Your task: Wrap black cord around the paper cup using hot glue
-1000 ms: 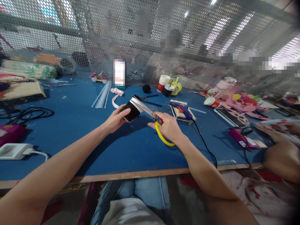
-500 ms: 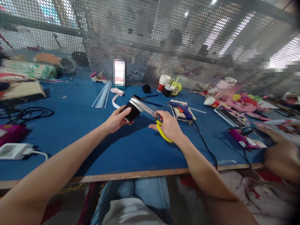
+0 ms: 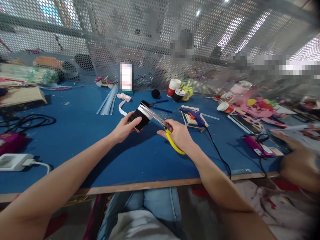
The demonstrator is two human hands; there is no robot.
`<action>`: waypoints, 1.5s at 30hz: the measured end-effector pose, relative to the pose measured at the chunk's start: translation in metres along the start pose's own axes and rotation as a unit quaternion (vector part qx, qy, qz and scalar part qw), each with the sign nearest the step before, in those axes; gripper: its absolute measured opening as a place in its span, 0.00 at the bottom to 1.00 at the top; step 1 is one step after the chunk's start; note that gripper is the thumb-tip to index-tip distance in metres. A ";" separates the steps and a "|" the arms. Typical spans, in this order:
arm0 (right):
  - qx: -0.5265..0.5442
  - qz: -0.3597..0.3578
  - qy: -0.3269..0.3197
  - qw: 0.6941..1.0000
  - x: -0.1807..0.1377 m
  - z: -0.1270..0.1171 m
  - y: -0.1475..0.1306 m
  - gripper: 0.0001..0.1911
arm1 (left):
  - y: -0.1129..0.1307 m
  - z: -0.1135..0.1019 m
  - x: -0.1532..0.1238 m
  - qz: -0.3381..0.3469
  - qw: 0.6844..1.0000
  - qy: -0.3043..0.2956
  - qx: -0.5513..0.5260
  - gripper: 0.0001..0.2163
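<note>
My left hand (image 3: 124,129) is closed around a black-wrapped cup (image 3: 138,116) with a white upper band, tilted above the table with its white end toward the right. A white ribbon (image 3: 122,108) runs from near this hand back to a small pale-pink roll (image 3: 124,97). In my right hand (image 3: 180,134) is a pair of scissors (image 3: 172,143) with yellow handles. Its metal blades lie across the cup's white end; whether they have material between them I cannot tell.
Behind my hands lie blue-handled pliers (image 3: 162,109), a black ball (image 3: 155,93), glue sticks (image 3: 108,101) and a phone (image 3: 126,76) standing upright. A glue gun (image 3: 193,114) rests on a stick frame, its cord trailing forward. Paper cups (image 3: 174,87) stand farther back. Another person's arm (image 3: 298,163) is at right.
My left thumb sits slightly lower on the cup, and more of the white band shows. The scissors keep nearly the same place across it. The view has shifted a little.
</note>
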State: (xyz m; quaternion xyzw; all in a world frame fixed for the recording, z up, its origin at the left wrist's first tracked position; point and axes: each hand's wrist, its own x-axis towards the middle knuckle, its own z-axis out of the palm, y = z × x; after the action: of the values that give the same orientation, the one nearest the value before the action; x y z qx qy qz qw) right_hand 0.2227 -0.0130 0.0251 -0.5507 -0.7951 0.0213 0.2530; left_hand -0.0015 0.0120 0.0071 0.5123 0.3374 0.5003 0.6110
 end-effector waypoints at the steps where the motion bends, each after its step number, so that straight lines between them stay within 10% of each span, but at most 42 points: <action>1: -0.001 -0.002 0.001 1.000 0.000 0.000 0.000 0.24 | 0.000 -0.001 0.000 0.002 1.000 0.004 0.003 0.23; 11: -0.001 -0.011 0.002 1.000 -0.001 0.001 0.000 0.23 | 0.001 -0.014 0.007 -0.135 0.983 -0.087 -0.091 0.23; 29: -0.025 -0.010 0.014 1.000 -0.002 0.003 -0.002 0.25 | 0.001 -0.005 0.002 -0.030 0.999 -0.010 0.000 0.21; 36: -0.016 -0.002 0.007 1.000 -0.003 0.002 -0.004 0.22 | 0.005 -0.015 0.005 -0.159 0.978 -0.098 -0.087 0.26; 45: 0.028 0.003 -0.012 1.000 0.000 0.005 -0.002 0.29 | 0.001 -0.006 0.000 -0.113 0.990 -0.068 -0.056 0.19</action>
State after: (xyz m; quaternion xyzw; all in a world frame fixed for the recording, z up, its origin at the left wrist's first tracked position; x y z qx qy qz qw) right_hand 0.2191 -0.0126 0.0214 -0.5452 -0.7959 0.0511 0.2584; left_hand -0.0073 0.0141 0.0067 0.4685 0.3221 0.4104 0.7129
